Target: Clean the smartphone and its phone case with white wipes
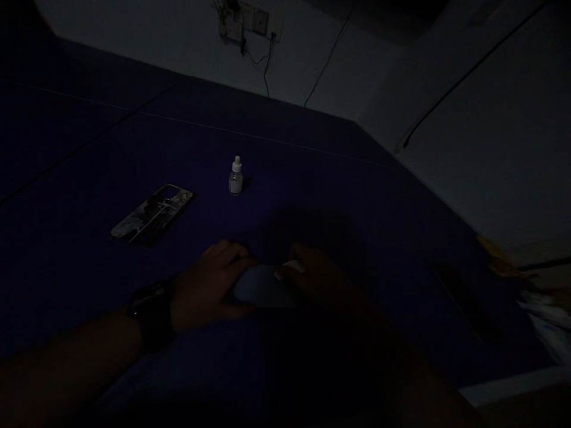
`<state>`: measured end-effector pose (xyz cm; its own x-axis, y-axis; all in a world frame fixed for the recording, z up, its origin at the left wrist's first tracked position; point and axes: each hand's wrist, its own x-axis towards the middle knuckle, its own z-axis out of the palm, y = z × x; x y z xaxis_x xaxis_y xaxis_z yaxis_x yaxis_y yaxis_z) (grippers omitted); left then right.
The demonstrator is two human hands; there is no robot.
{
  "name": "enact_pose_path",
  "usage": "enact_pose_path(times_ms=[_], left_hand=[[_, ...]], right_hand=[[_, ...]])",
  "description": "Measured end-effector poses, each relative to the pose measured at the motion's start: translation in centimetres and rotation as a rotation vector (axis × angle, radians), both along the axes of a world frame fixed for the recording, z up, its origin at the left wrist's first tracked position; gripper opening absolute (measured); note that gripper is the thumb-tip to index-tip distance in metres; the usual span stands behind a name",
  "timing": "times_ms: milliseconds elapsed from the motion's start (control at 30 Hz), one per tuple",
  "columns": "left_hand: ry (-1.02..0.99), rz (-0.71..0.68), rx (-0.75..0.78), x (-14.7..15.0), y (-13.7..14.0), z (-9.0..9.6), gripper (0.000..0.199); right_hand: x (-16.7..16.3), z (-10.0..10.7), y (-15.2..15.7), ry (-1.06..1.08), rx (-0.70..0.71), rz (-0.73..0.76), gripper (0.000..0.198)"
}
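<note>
The scene is very dark. My left hand [207, 285], with a black watch [151, 312] on its wrist, rests on a dark blue surface [89, 178] and holds the left edge of a flat, pale object [259, 286]. My right hand [319, 278] presses a small white pad or cloth [291, 267] onto that object's far right edge. What the pale object is cannot be made out. A small dropper bottle [235, 176] with a white cap stands upright beyond the hands. A patterned phone case [152, 215] lies flat to the left of the bottle.
White walls [491, 131] border the blue surface at the back and right. A wall socket [250, 22] with cables hangs at the top. Blurred pale and yellowish items [530, 285] lie at the right edge.
</note>
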<state>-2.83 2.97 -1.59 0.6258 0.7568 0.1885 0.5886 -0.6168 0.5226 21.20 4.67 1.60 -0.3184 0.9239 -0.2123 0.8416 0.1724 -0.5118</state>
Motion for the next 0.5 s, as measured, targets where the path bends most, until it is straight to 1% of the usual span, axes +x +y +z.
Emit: enact_pose_path(times_ms=[133, 200, 300, 367, 500], left_hand=[[0.007, 0.007, -0.009, 0.03, -0.03, 0.09, 0.057], [-0.005, 0.004, -0.004, 0.01, -0.04, 0.02, 0.057], [-0.016, 0.003, 0.004, -0.04, -0.03, -0.14, 0.058], [-0.012, 0.002, 0.002, -0.04, -0.02, -0.17, 0.057], [0.000, 0.008, -0.006, 0.00, 0.00, -0.03, 0.056]], right_hand=[[0.00, 0.11, 0.00, 0.006, -0.017, -0.039, 0.017], [0.13, 0.16, 0.07, 0.023, -0.051, -0.070, 0.017], [0.12, 0.18, 0.19, 0.041, -0.094, -0.069, 0.017], [-0.04, 0.09, 0.25, 0.041, -0.080, -0.060, 0.016], [0.04, -0.21, 0.43, 0.019, -0.032, -0.092, 0.017]])
